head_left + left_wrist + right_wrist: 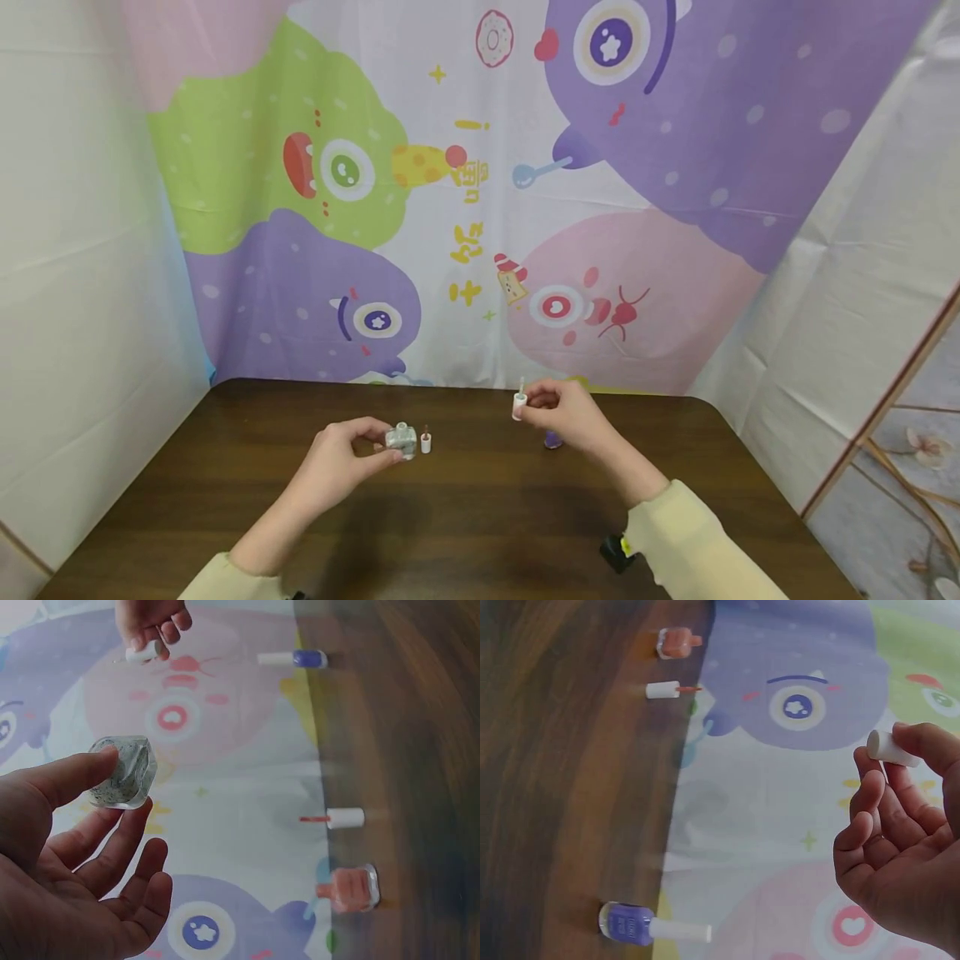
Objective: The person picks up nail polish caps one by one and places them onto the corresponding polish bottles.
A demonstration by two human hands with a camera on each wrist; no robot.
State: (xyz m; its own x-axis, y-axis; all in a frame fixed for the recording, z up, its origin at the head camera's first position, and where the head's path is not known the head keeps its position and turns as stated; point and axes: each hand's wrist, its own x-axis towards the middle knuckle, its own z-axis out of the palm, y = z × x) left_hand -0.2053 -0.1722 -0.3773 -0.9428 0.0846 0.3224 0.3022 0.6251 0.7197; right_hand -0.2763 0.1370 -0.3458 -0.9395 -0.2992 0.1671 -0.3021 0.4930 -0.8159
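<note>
My left hand [341,462] grips a small, uncapped nail polish bottle [401,441] of clear glass with silvery-grey speckled contents, thumb on one side and fingers on the other. In my right hand [566,417], thumb and fingers pinch a white nail polish cap [519,407], its thin brush pointing up. The two hands are apart above the table. Just right of the held bottle, another white brush cap [426,442] stands on the table, its reddish brush upward. An open coral nail polish bottle [351,889] stands beside it, mostly hidden in the head view.
A purple nail polish bottle [628,924] with its white cap on stands on the dark wooden table [465,517], near my right hand. Behind the table hangs a cloth [480,350] printed with cartoon monsters. A pale curtain [90,275] hangs at the left.
</note>
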